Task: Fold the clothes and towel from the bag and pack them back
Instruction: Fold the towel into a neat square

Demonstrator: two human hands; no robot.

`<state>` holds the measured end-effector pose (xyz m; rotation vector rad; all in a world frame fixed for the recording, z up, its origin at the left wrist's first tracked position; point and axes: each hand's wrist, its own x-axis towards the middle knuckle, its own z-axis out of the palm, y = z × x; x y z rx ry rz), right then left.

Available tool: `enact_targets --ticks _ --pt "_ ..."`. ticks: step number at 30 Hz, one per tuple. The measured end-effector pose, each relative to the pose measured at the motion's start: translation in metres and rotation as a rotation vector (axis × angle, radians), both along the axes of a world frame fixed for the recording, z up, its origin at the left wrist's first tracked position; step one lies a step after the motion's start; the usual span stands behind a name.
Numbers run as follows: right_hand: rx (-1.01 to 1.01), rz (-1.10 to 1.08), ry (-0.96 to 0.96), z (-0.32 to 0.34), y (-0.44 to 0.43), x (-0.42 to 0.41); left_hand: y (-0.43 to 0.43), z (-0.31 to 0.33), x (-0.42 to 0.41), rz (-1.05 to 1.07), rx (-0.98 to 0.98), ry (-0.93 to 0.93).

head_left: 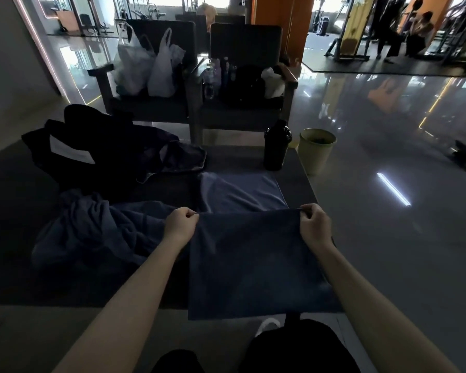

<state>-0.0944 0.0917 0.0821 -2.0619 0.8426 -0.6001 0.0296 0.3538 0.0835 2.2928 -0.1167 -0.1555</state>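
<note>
Both hands are up at once. My left hand (pixel 180 224) is pinching one end of the navy cloth's (pixel 253 267) raised edge between thumb and curled fingers. My right hand (pixel 314 224) is pinching the other end, and that edge is stretching taut and level from left to right.

The dark table (pixel 234 160) is carrying everything. The cloth is lying at its right side with its long axis running straight away from me. The far part is resting flat and catching paler blue light. The near part is dropping from my fingers as a smooth, almost square panel, hanging past the table's near edge toward my knees.

To its left a blue towel (pixel 92 230) is sitting in a crumpled heap, touching the cloth. Behind that the black bag (pixel 92 154) is slumping open. A black bottle (pixel 277 146) is standing upright at the far right corner, just beyond the cloth.
</note>
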Motion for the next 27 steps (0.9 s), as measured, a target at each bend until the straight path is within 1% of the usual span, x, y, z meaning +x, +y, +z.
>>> enact_targets --ticks 2,5,7,8,10,11,13,15,18,23,27 --pt "-0.069 -0.004 0.035 -0.008 0.002 0.011 -0.005 -0.01 0.011 0.021 -0.007 -0.02" --pt "-0.356 0.013 0.115 -0.025 0.02 0.01 -0.008 -0.027 0.018 -0.024 -0.009 -0.012" --pt "-0.505 0.128 0.155 -0.042 0.035 0.004 -0.006 -0.038 0.016 -0.075 0.033 -0.049" --pt "-0.538 0.208 0.228 -0.05 0.042 0.001 -0.004 -0.043 0.015 -0.1 0.106 -0.096" --pt "-0.522 0.369 0.454 -0.065 0.053 -0.006 0.005 -0.053 0.012 -0.148 0.327 -0.178" --pt "-0.517 0.409 0.536 -0.071 0.056 -0.008 0.011 -0.057 0.012 -0.165 0.419 -0.17" --pt "-0.524 0.424 0.595 -0.075 0.058 -0.01 0.025 -0.066 0.011 -0.21 0.553 -0.113" --pt "-0.531 0.421 0.603 -0.074 0.059 -0.01 0.037 -0.074 0.011 -0.256 0.663 -0.127" --pt "-0.53 0.423 0.618 -0.075 0.059 -0.009 0.051 -0.077 0.015 -0.213 0.714 -0.153" --pt "-0.54 0.414 0.625 -0.077 0.059 -0.009 0.076 -0.071 0.028 -0.193 0.781 -0.129" --pt "-0.531 0.412 0.637 -0.074 0.061 -0.008 0.072 -0.062 0.025 -0.142 0.772 -0.109"
